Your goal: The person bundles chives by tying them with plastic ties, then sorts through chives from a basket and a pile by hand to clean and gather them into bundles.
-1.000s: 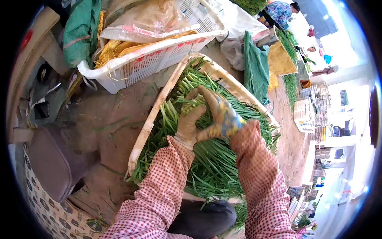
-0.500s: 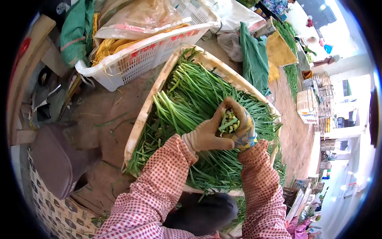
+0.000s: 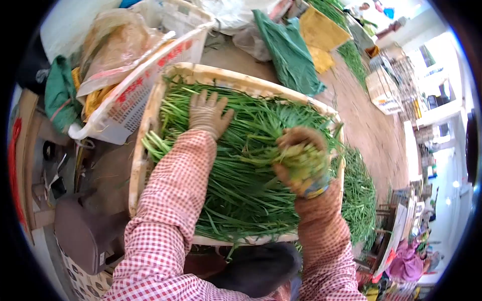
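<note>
Bare brown floor (image 3: 361,130) runs through the head view. On it stands a white basket (image 3: 135,100) with red characters along its side, too blurred to read; a pale box (image 3: 382,90) farther off bears print too small to make out, and a brown seat (image 3: 78,233) carries a tiny illegible tag. Long green stalks (image 3: 241,200) fill a pale bin (image 3: 233,77) before the person. The left hand (image 3: 207,114) lies on them, fingers spread apart; the right hand (image 3: 304,160), blurred, is curled around a clump of them above the bin.
</note>
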{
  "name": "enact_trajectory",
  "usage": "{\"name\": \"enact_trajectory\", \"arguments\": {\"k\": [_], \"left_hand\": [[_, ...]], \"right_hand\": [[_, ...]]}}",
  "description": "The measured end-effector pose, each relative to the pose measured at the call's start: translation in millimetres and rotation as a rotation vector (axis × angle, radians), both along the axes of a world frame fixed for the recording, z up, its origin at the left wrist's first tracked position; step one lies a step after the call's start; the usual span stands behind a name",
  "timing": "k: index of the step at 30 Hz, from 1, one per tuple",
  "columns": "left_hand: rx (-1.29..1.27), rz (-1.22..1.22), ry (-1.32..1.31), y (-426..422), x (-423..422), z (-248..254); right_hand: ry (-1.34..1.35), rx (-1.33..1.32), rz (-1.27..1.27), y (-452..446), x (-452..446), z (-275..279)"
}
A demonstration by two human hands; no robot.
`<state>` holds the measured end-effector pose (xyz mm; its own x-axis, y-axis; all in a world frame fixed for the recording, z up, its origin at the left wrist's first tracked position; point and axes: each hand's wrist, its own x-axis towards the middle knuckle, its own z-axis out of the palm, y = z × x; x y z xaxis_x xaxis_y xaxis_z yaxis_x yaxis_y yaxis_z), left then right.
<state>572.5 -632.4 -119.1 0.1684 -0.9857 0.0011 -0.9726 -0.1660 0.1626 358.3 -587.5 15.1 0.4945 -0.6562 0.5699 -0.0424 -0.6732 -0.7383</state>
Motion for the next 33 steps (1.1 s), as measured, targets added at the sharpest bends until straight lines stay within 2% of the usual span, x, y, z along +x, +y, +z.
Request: {"name": "enact_trajectory", "arguments": {"k": [2, 4, 5, 6, 7, 10, 12, 14, 16, 18, 19, 20, 21, 22, 23, 24, 25, 26, 27, 28, 30, 31, 33], "left_hand": [[0.057, 0.018, -0.023, -0.5, -1.0, 8.9], [0.029, 0.006, -0.011, -1.1, -0.6, 4.7], [-0.006, 0.012, -0.006, 0.5, 0.4, 1.9], [-0.002, -0.014, -0.009, -0.1, 1.7, -0.8], [-0.065, -0.009, -0.012, -1.3, 2.1, -3.9], [-0.175, -0.047, -0.020, -0.9, 0.7, -5.6], [-0.032, -0.007, -0.041, -3.7, -2.7, 1.9], [-0.008, 0.017, -0.088, -2.8, -9.1, 9.6], [0.298, -0.047, -0.042, -0.9, -19.6, 69.0], [-0.291, -0.155, -0.096, -30.9, 11.4, -15.2], [-0.409, -0.219, 0.035, -16.0, -10.4, 3.3], [-0.518, -0.269, 0.165, 6.6, -26.8, 33.6], [-0.530, -0.441, 0.461, 37.0, -58.5, 56.1], [-0.523, -0.601, 0.755, 78.3, -96.0, 81.8], [-0.015, -0.570, 1.196, 123.7, -131.2, 109.6], [0.114, -0.758, 1.250, 173.4, -165.0, 143.4], [0.427, -0.917, 1.226, 206.0, -192.0, 160.1], [0.843, -1.088, 1.342, 239.3, -216.5, 185.4], [1.248, -1.192, 1.568, 267.3, -242.3, 174.6], [1.563, -1.238, 1.649, 296.2, -265.4, 182.2], [2.172, -0.930, 1.974, 343.7, -310.9, 176.8], [2.175, -0.923, 1.948, 355.4, -325.5, 179.9], [2.364, -0.712, 2.152, 368.1, -347.5, 184.1]], "right_hand": [[-0.084, 0.178, -0.111, -11.6, -37.0, 20.4], [-0.083, 0.066, -0.251, -31.1, -81.3, 54.5], [-0.078, 0.118, -0.357, -28.6, -99.7, 79.9], [-0.198, 0.065, -0.342, -26.3, -114.7, 98.6], [-0.116, 0.051, -0.468, -17.6, -149.6, 121.6], [-0.123, -0.011, -0.580, 38.4, -229.8, 190.1], [-0.216, -0.005, -0.704, 97.7, -266.1, 225.0], [-0.237, 0.106, -0.788, 161.3, -297.0, 240.4], [-0.107, 0.005, -1.037, 209.2, -304.3, 234.9], [-0.018, 0.000, -1.248, 244.7, -295.0, 229.3], [-0.258, 0.137, -1.075, 261.8, -359.5, 209.6], [-0.315, 0.141, -1.045, 281.2, -385.0, 202.8], [-0.373, 0.145, -1.013, 300.8, -409.8, 196.4], [-0.335, 0.078, -1.030, 309.5, -395.2, 200.2], [-0.298, 0.010, -1.048, 318.3, -380.0, 204.2], [-0.304, 0.008, -1.059, 325.2, -373.5, 209.0], [-0.318, -0.024, -0.964, 334.3, -368.5, 210.7], [-0.334, -0.063, -0.863, 343.6, -362.1, 212.3], [-0.304, -0.068, -0.863, 353.9, -350.7, 217.1], [-0.283, -0.160, -0.839, 360.5, -342.7, 214.5], [-0.046, -0.284, -0.751, 376.3, -323.3, 208.9], [0.082, -0.343, -0.719, 384.2, -312.7, 204.3], [0.353, -0.393, -0.619, 399.3, -283.5, 183.3]]}}
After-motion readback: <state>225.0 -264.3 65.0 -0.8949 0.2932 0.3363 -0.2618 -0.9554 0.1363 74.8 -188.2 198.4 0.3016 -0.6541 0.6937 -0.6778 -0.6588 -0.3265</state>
